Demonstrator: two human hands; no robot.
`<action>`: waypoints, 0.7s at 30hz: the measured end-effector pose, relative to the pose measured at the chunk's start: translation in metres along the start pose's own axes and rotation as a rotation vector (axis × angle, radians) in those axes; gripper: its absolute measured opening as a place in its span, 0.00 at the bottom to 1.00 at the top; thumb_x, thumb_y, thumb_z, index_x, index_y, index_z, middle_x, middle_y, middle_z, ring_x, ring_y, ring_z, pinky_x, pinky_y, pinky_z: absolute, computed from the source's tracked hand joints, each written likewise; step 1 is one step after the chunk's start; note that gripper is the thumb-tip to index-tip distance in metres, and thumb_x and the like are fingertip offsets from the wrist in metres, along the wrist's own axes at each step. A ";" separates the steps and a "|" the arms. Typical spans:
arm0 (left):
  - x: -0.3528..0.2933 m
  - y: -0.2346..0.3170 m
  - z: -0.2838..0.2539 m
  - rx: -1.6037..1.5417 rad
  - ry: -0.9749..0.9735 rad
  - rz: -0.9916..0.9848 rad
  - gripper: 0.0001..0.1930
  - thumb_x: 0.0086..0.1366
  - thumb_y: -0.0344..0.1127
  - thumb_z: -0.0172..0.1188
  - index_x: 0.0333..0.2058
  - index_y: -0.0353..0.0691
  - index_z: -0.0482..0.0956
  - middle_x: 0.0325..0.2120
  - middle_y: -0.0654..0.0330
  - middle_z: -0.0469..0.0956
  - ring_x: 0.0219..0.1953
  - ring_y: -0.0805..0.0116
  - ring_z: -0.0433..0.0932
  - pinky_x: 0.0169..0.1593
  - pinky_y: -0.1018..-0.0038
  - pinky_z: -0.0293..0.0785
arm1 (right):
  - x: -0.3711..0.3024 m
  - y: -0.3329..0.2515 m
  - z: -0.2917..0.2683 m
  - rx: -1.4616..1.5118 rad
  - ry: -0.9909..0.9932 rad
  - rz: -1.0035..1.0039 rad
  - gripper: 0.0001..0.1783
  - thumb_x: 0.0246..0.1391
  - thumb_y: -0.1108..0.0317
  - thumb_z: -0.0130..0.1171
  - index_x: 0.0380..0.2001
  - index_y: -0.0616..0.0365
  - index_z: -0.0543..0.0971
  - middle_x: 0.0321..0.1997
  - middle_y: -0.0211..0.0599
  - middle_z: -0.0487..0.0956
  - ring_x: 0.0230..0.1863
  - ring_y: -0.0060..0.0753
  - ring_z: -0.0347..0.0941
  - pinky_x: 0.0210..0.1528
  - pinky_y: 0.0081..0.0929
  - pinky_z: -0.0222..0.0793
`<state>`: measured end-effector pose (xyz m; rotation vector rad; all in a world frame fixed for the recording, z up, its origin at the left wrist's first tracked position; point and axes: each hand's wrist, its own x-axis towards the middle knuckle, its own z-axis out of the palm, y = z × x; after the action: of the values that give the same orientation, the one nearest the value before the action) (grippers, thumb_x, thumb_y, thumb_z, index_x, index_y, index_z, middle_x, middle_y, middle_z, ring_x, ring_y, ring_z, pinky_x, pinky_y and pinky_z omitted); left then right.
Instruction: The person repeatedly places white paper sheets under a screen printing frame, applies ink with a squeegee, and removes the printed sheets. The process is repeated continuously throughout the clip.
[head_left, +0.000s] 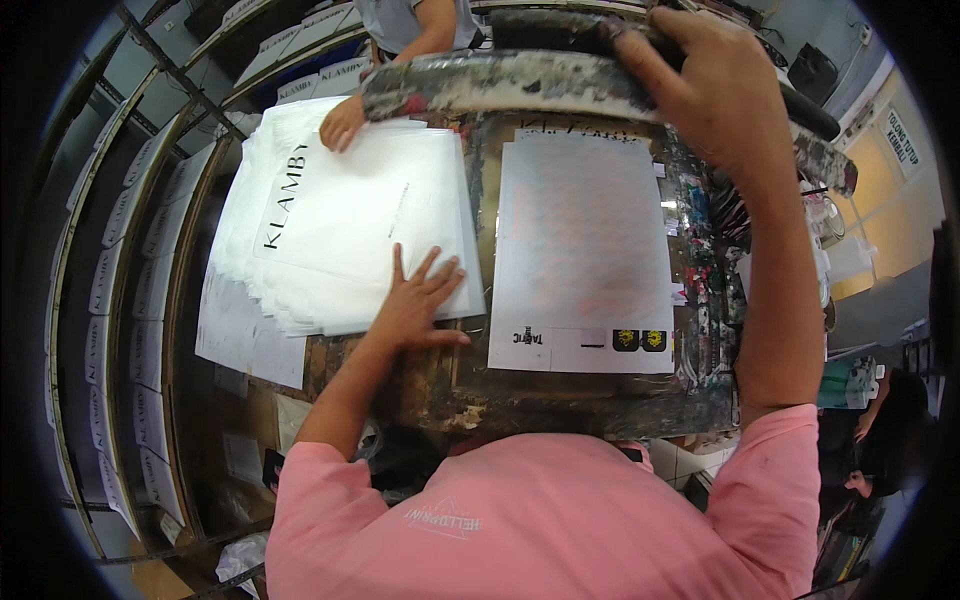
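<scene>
My left hand [415,300] lies flat with spread fingers on the near right corner of a stack of white translucent bags [345,225] with dark lettering. My right hand [715,85] is raised at the far side, its fingers wrapped over an ink-stained screen-printing frame [500,84] that is tilted up. Along the frame runs a dark bar, partly behind my hand. Below the frame, a pale sheet [585,230] with faint reddish smears and small black and yellow marks lies on the stained printing table [600,400]. A co-worker's hand [343,124] touches the far part of the stack.
Tall racks [140,290] with rows of printed white bags stand along the left. More racks are behind the co-worker [415,25]. Crusted ink and clutter line the table's right edge [700,270]. Another person [895,425] in dark clothes is at the far right.
</scene>
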<state>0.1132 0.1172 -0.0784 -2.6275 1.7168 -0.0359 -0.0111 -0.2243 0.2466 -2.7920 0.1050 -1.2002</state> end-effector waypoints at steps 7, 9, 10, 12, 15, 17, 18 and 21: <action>0.113 0.103 0.018 -0.276 -0.013 0.166 0.63 0.50 0.80 0.69 0.77 0.46 0.64 0.80 0.53 0.55 0.82 0.38 0.46 0.79 0.30 0.33 | 0.011 0.022 0.009 -0.002 -0.014 -0.046 0.31 0.62 0.46 0.55 0.23 0.67 0.82 0.25 0.59 0.82 0.32 0.60 0.82 0.43 0.52 0.76; 0.147 0.129 0.019 -0.324 0.020 0.235 0.63 0.48 0.80 0.70 0.76 0.46 0.66 0.80 0.53 0.56 0.82 0.38 0.47 0.79 0.31 0.33 | 0.010 0.019 0.000 0.028 -0.069 -0.061 0.30 0.62 0.46 0.54 0.22 0.66 0.82 0.24 0.59 0.81 0.30 0.59 0.81 0.41 0.53 0.76; 0.163 0.140 0.020 -0.274 0.055 0.267 0.63 0.47 0.85 0.67 0.73 0.47 0.71 0.78 0.51 0.60 0.81 0.39 0.49 0.78 0.30 0.36 | 0.008 0.017 -0.003 0.042 -0.127 -0.059 0.30 0.62 0.47 0.54 0.22 0.66 0.82 0.23 0.59 0.81 0.29 0.58 0.81 0.40 0.54 0.76; 0.185 0.158 0.021 -0.289 0.119 0.332 0.62 0.46 0.85 0.67 0.72 0.46 0.72 0.77 0.51 0.61 0.80 0.39 0.51 0.78 0.30 0.37 | 0.013 0.014 -0.024 0.041 -0.277 -0.017 0.30 0.63 0.48 0.53 0.21 0.65 0.83 0.22 0.58 0.81 0.27 0.57 0.81 0.39 0.56 0.77; 0.205 0.180 0.024 -0.297 0.125 0.369 0.62 0.45 0.86 0.66 0.71 0.46 0.74 0.76 0.50 0.62 0.79 0.39 0.53 0.78 0.31 0.38 | 0.017 0.015 -0.028 0.007 -0.293 -0.047 0.29 0.64 0.49 0.53 0.22 0.65 0.83 0.21 0.57 0.81 0.27 0.56 0.81 0.38 0.56 0.77; 0.211 0.190 0.025 -0.324 0.119 0.383 0.63 0.45 0.87 0.66 0.70 0.46 0.74 0.75 0.49 0.63 0.79 0.39 0.54 0.78 0.31 0.39 | 0.012 0.024 -0.018 0.002 -0.239 -0.096 0.29 0.64 0.49 0.53 0.23 0.65 0.83 0.21 0.57 0.81 0.26 0.56 0.81 0.39 0.56 0.77; 0.212 0.193 0.025 -0.345 0.110 0.390 0.63 0.44 0.87 0.65 0.70 0.46 0.74 0.75 0.49 0.63 0.78 0.38 0.55 0.78 0.31 0.40 | 0.009 0.028 -0.011 -0.001 -0.216 -0.118 0.29 0.64 0.49 0.53 0.24 0.65 0.83 0.21 0.56 0.81 0.26 0.56 0.81 0.39 0.56 0.77; 0.213 0.200 0.022 -0.365 0.129 0.399 0.64 0.44 0.89 0.64 0.70 0.45 0.75 0.74 0.49 0.65 0.77 0.37 0.56 0.77 0.30 0.42 | 0.003 0.040 0.002 -0.006 -0.145 -0.166 0.28 0.64 0.49 0.53 0.25 0.66 0.84 0.21 0.56 0.81 0.26 0.56 0.81 0.39 0.56 0.77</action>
<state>0.0161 -0.1586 -0.0999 -2.4851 2.4724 0.1236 -0.0084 -0.2642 0.2424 -2.9299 -0.1376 -1.0245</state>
